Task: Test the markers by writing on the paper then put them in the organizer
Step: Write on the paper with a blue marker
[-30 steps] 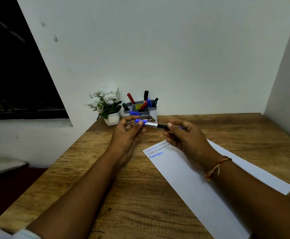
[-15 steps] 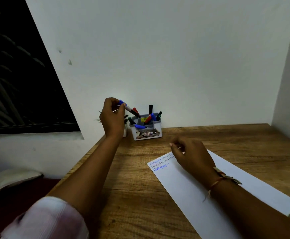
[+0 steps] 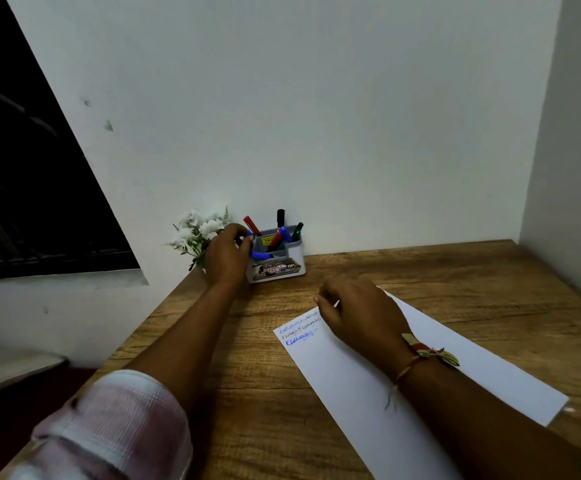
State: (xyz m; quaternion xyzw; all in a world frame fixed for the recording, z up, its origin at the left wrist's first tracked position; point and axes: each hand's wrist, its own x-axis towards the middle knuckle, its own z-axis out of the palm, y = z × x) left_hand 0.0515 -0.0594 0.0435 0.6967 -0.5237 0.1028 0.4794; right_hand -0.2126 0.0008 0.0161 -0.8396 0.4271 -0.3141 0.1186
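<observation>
A grey and white organizer (image 3: 295,260) stands at the back of the wooden desk against the wall. My left hand (image 3: 228,255) is at its left side and pinches the blue marker (image 3: 249,234), only the cap end showing between my fingers. Red (image 3: 251,224), black (image 3: 280,216) and green (image 3: 297,230) markers stand in the organizer, along with other blue ones. The white paper (image 3: 351,393) lies at right with three lines of blue writing (image 3: 299,332) at its top. On the paper's upper edge rests my right hand (image 3: 358,313), loosely curled and holding nothing.
A small pot of white flowers (image 3: 199,232) sits just left of the organizer, partly behind my left hand. The desk (image 3: 247,393) meets white walls at the back and right. Its left edge drops off toward a dark window.
My left hand took the blue marker from both hands to the organizer and lowered it in. My right hand let go of it and settled on the paper.
</observation>
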